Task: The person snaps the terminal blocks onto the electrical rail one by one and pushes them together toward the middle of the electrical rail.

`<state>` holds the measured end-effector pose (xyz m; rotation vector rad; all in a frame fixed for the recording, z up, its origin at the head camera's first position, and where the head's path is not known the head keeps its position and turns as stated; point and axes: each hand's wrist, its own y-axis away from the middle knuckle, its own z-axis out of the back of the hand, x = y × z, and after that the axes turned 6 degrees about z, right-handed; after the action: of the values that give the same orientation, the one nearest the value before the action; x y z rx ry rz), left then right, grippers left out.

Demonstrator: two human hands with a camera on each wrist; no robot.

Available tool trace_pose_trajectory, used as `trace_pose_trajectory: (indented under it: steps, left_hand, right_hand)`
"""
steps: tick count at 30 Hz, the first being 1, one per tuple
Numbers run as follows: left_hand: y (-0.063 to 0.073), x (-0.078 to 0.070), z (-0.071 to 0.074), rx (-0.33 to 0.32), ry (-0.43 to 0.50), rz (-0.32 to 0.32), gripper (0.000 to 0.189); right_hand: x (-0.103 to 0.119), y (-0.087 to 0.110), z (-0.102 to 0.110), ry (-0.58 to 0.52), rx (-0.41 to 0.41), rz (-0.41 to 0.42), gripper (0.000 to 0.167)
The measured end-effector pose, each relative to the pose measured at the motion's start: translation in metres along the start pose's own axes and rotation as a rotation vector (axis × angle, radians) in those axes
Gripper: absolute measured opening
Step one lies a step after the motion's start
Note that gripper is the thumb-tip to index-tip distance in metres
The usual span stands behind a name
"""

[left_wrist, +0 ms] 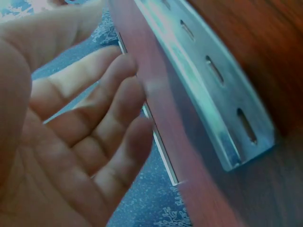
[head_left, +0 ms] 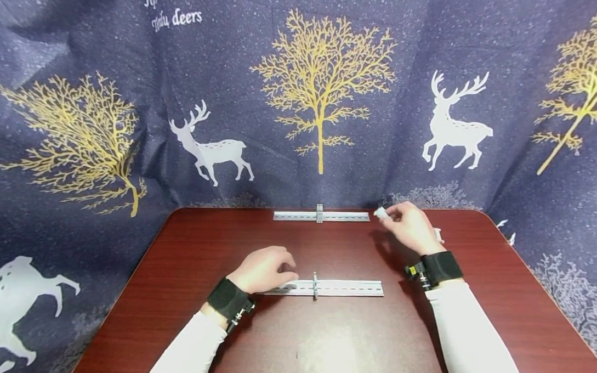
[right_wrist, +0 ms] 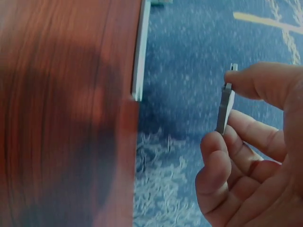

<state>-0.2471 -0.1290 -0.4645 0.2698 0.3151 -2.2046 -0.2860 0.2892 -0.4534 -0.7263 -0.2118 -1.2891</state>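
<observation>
My right hand is raised over the back right of the table and pinches a small, flat grey plastic clip between thumb and fingers. My left hand hovers beside the left end of the near slotted metal rail. Its fingers are loosely curled with nothing in them, and it hides part of that rail end in the head view. A thin grey piece stands across the middle of the near rail. Along the back edge lies a second slotted rail, carrying a wider grey piece.
Just behind my right wrist, a small white piece is partly hidden. The reddish-brown table has rounded back corners. A dark blue cloth printed with deer and trees hangs right behind and beside it.
</observation>
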Motion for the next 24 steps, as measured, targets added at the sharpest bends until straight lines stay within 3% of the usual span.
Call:
trace_pose_trajectory:
  steps: [8, 16, 24]
  left_hand:
    - [-0.001, -0.006, 0.004, -0.12, 0.036, 0.045, 0.022]
    - [-0.002, -0.009, 0.003, -0.183, 0.07, 0.048, 0.025]
    - [-0.002, -0.013, 0.005, -0.237, 0.195, 0.09, 0.032]
  right_hand:
    - [0.028, -0.001, -0.021, -0.006, 0.028, 0.122, 0.026]
    - [0.056, 0.004, -0.04, 0.021, 0.05, 0.243, 0.022]
    - [0.084, 0.013, -0.048, 0.002, 0.094, 0.329, 0.017]
